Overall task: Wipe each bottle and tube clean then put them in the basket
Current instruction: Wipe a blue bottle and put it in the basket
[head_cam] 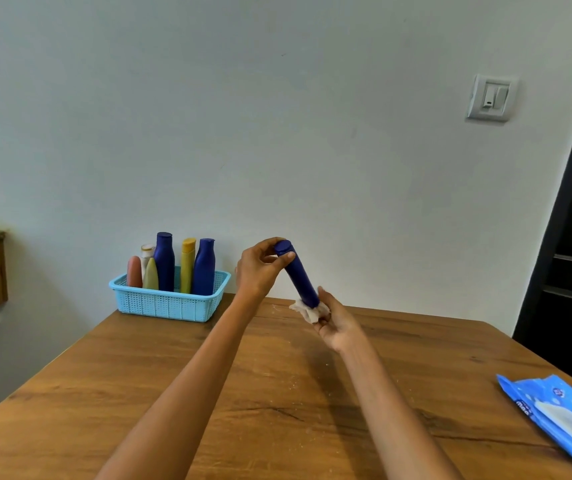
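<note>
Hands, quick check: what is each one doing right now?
Left hand: pinches the cap end of the blue bottle, held tilted above the table.
Right hand: holds a white wipe against the bottle's lower end.

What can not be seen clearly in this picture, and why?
- Base of the dark blue bottle, head view: wrapped in the white wipe that the right hand holds.
- Lower parts of the bottles in the basket: behind its wall.
- Wipes pack: cut off by the right edge, print too small to read.
- Part of the bottle's cap: covered by left hand fingers.
</note>
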The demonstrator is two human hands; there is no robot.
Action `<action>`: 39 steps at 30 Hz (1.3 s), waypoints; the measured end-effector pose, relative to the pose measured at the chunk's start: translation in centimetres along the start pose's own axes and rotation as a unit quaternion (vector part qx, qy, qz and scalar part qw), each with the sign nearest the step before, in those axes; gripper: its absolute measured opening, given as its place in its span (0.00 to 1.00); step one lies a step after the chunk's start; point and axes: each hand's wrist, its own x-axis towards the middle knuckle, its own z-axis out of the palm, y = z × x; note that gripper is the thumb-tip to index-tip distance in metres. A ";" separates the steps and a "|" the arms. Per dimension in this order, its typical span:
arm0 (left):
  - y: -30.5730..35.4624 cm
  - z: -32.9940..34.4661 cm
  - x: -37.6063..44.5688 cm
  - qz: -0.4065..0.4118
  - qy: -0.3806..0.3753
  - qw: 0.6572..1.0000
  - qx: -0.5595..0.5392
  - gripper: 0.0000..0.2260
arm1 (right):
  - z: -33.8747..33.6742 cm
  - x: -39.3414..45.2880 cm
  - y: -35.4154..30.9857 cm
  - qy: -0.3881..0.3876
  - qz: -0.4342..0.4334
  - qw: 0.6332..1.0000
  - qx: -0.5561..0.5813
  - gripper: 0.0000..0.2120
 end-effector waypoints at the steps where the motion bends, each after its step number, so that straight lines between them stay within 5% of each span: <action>1: 0.0 0.0 0.1 0.004 0.002 1.000 0.005 0.14 | 0.1 -0.1 0.0 -0.007 -0.004 1.000 -0.003 0.17; 8: 0.4 -0.7 0.3 0.018 0.026 1.000 -0.001 0.15 | 0.5 0.2 0.1 0.031 -0.101 0.990 -0.091 0.15; 12: 0.4 -0.4 0.3 0.019 0.028 0.999 -0.001 0.15 | 1.3 -0.2 0.2 0.090 -0.180 0.968 -0.152 0.13; 18: 0.1 0.2 0.0 0.019 0.001 1.000 0.020 0.15 | 2.5 -0.7 0.7 0.076 -0.253 0.926 -0.269 0.12; 24: -0.7 0.2 0.2 -0.001 -0.002 0.999 0.038 0.15 | 4.3 -1.5 -0.4 0.007 -0.246 0.953 -0.175 0.10; 29: -1.3 0.8 -0.5 -0.024 -0.042 0.998 0.047 0.15 | 3.7 -0.7 -0.4 0.048 -0.258 0.960 -0.097 0.11; 39: -2.7 0.8 -0.5 -0.034 -0.083 0.995 0.043 0.17 | 3.2 -0.7 0.3 -0.003 -0.216 0.966 -0.139 0.15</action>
